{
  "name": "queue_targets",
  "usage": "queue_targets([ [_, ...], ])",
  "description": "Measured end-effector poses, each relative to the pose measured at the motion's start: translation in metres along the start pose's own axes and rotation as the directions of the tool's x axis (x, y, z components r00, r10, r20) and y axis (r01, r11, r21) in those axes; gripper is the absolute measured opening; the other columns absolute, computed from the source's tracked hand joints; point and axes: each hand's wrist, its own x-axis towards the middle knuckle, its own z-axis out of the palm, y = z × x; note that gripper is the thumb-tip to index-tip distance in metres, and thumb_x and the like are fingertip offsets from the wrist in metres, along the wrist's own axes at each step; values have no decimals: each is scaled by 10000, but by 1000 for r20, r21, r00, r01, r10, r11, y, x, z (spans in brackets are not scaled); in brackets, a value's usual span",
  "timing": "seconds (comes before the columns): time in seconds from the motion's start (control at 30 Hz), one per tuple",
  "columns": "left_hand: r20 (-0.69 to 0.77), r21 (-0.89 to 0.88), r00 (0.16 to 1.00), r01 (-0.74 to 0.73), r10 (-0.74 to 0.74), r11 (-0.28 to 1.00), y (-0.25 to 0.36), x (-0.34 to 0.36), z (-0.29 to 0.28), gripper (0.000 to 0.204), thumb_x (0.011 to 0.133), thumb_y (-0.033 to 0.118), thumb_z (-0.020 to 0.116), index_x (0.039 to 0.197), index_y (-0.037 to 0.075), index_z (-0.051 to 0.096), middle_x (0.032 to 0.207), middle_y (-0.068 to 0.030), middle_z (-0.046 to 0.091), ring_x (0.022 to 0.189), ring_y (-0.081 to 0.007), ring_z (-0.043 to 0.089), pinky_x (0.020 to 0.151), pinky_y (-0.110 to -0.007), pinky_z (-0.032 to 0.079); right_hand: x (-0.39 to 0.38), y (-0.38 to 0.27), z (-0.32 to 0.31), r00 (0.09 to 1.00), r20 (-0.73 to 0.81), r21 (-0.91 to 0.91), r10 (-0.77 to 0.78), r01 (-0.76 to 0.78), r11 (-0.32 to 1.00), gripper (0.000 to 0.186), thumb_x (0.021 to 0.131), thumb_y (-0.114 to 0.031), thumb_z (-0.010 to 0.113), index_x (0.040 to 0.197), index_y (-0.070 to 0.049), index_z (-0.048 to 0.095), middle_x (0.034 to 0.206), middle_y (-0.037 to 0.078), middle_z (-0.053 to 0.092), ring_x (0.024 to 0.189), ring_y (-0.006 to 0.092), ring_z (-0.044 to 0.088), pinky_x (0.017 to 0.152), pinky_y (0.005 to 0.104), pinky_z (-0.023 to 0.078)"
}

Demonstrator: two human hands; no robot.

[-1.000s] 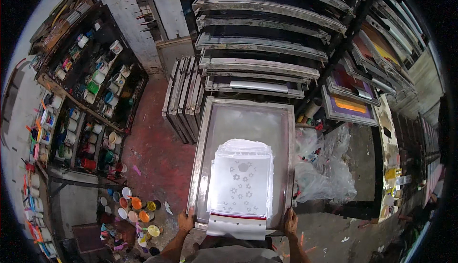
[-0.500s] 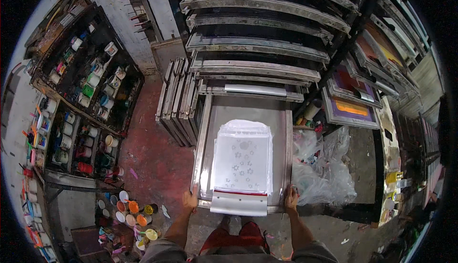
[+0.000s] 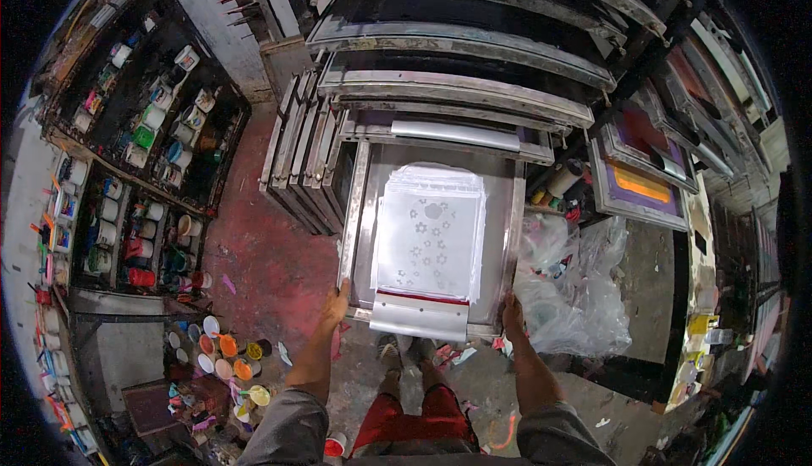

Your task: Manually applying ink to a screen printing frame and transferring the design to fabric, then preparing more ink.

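Note:
My left hand [image 3: 336, 304] grips the near left side of a metal-edged screen printing frame [image 3: 354, 212], and my right hand [image 3: 512, 314] grips its near right side. The frame lies flat between my outstretched arms, its far end at the rack. White ink coats the middle of the mesh [image 3: 461, 254], where a pattern of small grey flowers and a round spot shows. Across the near end rests a silver squeegee [image 3: 419, 318] with a dark red blade edge. My fingertips are partly hidden by the frame.
A rack of stacked screens [image 3: 461, 84] rises ahead, with another squeegee [image 3: 455, 134] on a lower one. More screens [image 3: 296, 153] lean at its left. Shelves of paint pots [image 3: 144, 140] stand left; open paint tubs [image 3: 227, 346] sit on the floor. Clear plastic sheeting [image 3: 575, 288] lies right.
The screen printing frame, held in both hands, has moved forward to the rack with the squeegee on it. My arms reach farther out, and more of my legs and feet shows.

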Motion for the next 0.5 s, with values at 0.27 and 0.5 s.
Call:
queue_targets([
  [0.27,-8,-62,999,-35,35,997,12,-4,4,855,944,691,371,1423,-13,459,1403,-295,498,1345,-426,441,1116,-446,340,8,-10,-9,987,98,-147,128,-113,983,481,1046,-481,414,850,-67,563,740,-32,469,715,108,424,630,319,386],
  [0.5,-23,-102,999,-45,43,994,13,26,9,861,927,707,406,1407,-4,482,1387,-283,520,1325,-420,467,1109,-438,352,29,-6,-3,973,201,-83,115,-100,992,491,1044,-486,412,805,-70,519,728,-35,463,694,102,414,617,307,371],
])
